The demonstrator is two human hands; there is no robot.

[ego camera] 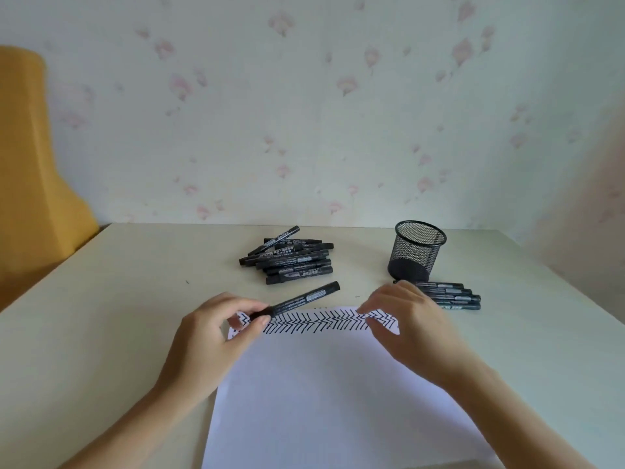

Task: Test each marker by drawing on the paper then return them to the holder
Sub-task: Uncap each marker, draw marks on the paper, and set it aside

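Observation:
My left hand [216,333] pinches one end of a black marker [306,297] that points up and right above the paper. A white sheet of paper [338,401] lies in front of me, with a band of black zigzag strokes along its far edge. My right hand [406,319] hovers over the paper's far right corner with fingers loosely curled, holding nothing. A pile of several black markers [291,257] lies behind the paper. The black mesh holder [417,250] stands at the back right with no markers in it. Several more markers [449,296] lie beside it, partly hidden by my right hand.
The pale table [118,299] meets a flowered wall at the back. A yellow chair back [30,198] stands beyond the table's left edge.

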